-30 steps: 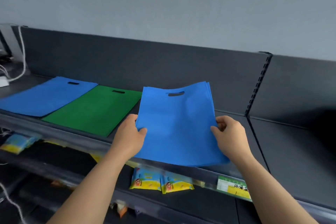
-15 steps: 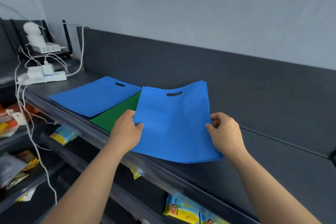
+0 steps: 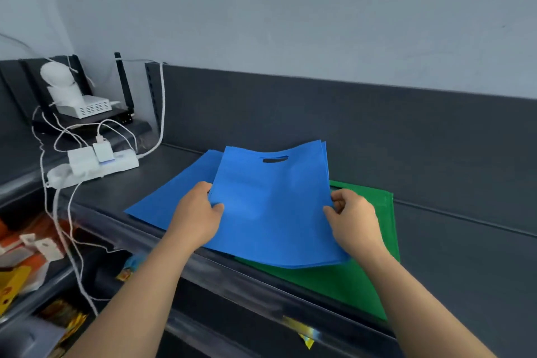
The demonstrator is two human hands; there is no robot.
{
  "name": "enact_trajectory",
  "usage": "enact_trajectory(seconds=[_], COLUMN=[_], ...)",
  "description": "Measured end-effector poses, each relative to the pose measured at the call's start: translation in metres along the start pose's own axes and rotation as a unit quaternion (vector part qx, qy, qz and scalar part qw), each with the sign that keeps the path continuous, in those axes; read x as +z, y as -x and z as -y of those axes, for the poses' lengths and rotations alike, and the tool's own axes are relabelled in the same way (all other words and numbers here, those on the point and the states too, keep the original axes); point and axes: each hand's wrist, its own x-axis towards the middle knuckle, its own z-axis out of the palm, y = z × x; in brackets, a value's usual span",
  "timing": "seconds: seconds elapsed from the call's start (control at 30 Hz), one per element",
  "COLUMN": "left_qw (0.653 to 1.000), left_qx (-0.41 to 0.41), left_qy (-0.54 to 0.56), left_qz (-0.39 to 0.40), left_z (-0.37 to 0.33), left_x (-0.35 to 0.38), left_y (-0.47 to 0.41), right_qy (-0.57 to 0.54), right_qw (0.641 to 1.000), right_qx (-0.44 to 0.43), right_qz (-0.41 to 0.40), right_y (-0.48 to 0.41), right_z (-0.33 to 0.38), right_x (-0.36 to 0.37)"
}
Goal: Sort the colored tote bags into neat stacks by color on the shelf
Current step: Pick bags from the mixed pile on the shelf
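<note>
Both hands hold a bundle (image 3: 273, 206) of blue bags by its side edges. The left hand (image 3: 200, 212) has its thumb on top and its fingers under the left edge, and the right hand (image 3: 351, 218) pinches the right edge with curled fingers. The bundle is tilted above the front of the shelf (image 3: 465, 256). Its long axis runs away from the person, with the handle slot (image 3: 274, 159) at the far end. Its right part overhangs the green bag (image 3: 363, 279). The flat blue bag (image 3: 174, 200), which is the matching stack, lies below and to the left, partly covered by the bundle and skewed to it. The left hand is the nearer one, so the move looks like a shift left, a slight turn to square the edges, then a lowering.
</note>
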Motion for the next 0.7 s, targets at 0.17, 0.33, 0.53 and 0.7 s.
enact_trajectory(seconds=[0.17, 0.33, 0.53, 0.7], left_qw=[0.998, 0.996, 0.991, 0.987], left_qx=[0.024, 0.037, 0.045, 0.040], left_qy=[-0.049, -0.075, -0.117, -0.150], left_qz=[0.009, 0.029, 0.039, 0.030], left_z=[0.042, 0.073, 0.103, 0.117], left_x=[-0.034, -0.053, -0.056, -0.050], left_y=[-0.047, -0.080, -0.105, -0.114], right_qy=[0.029, 0.059, 0.157, 0.271], right_qw=[0.999, 0.996, 0.986, 0.962], right_qx=[0.033, 0.066, 0.058, 0.032], right_qz=[-0.027, -0.030, -0.023, -0.015], right_y=[0.003, 0.009, 0.012, 0.015], right_z=[0.042, 0.068, 0.086, 0.090], right_x=[0.052, 0.088, 0.120, 0.132])
